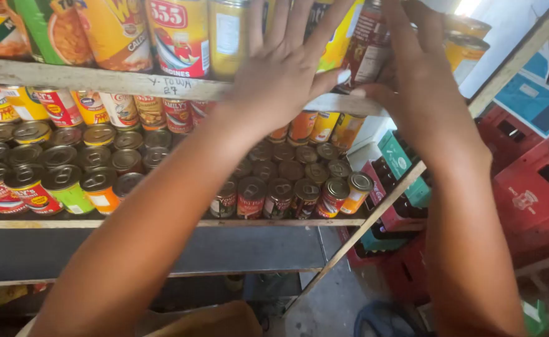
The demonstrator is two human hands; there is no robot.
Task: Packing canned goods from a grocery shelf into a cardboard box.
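A: What's nearest?

B: Both forearms are reaching up. Below them, the lower shelf [162, 223] is carrying rows of small tins [274, 187].

A: And the hands?

B: The left hand [281, 75] is pressing flat, fingers splayed and gripping nothing, against a yellow can [340, 37] on the upper shelf [100, 80]. The right hand [412, 81] is curling around a dark red can [368, 47] beside it, thumb underneath.

A: How is that can likely handling?

B: Probably heavy, rigid, slick-labelled; gripping around the cylindrical side looks best.

A: Further off?

B: Red crates [530, 181] are standing at right.
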